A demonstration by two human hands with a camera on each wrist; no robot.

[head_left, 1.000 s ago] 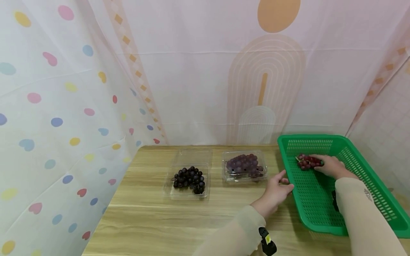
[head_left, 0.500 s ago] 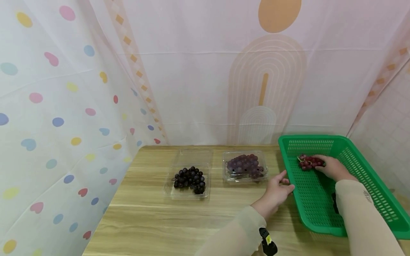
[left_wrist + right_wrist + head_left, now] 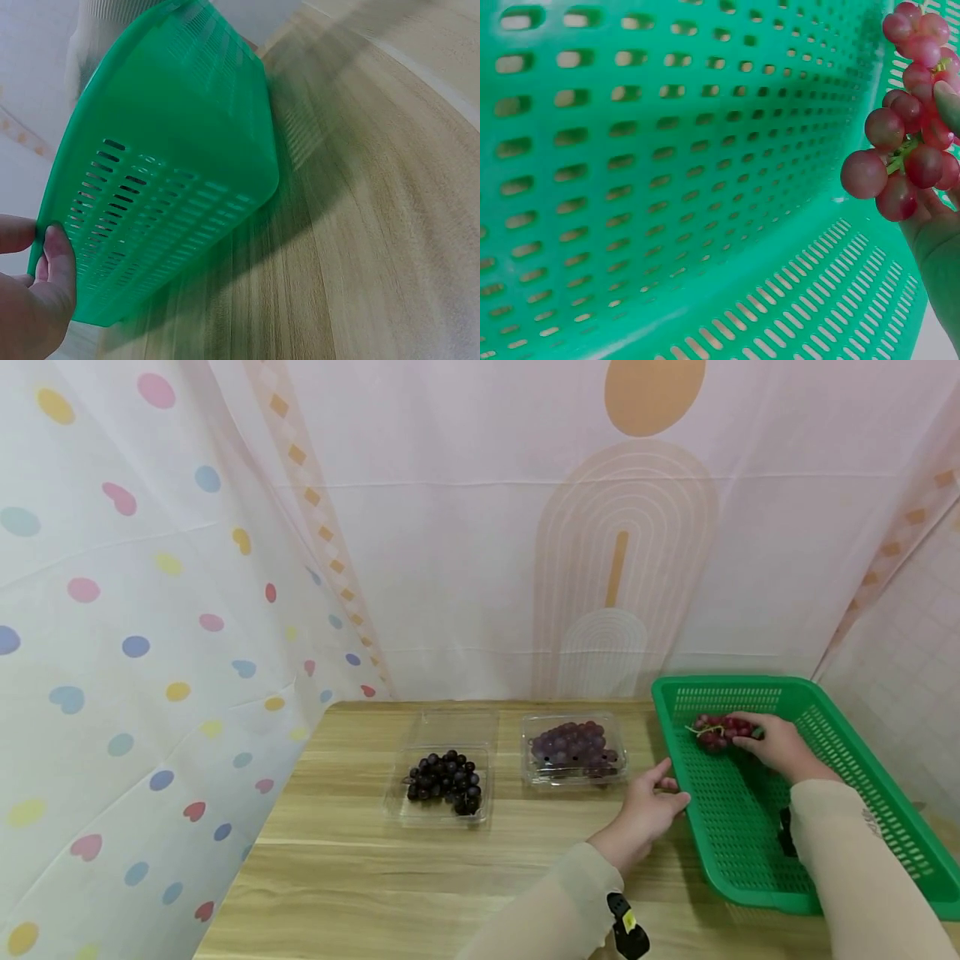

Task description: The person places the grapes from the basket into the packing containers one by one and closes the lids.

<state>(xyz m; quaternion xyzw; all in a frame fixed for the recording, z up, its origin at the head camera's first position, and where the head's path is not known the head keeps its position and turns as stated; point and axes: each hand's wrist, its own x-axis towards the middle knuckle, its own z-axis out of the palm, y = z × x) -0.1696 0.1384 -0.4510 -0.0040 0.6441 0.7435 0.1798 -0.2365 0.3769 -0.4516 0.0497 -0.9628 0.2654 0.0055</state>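
Note:
Inside the green plastic basket, my right hand holds a bunch of red grapes, thumb and fingers around its right part. A pale stem sticks out at the left of the bunch. In the right wrist view, the grapes hang near the slotted basket wall, partly covering the right hand. My left hand is at the basket's left side. The left wrist view shows this left hand pinching the basket rim, thumb on the outer wall.
Left of the basket, a closed clear plastic box contains purple-red grapes. Farther left is a clear box with its lid folded back and black grapes inside. A curtain hangs behind the wooden table.
My right hand and the red grapes have shifted slightly toward the basket's back, and the bunch has turned so its stem shows more at left. The left hand stays at the rim.

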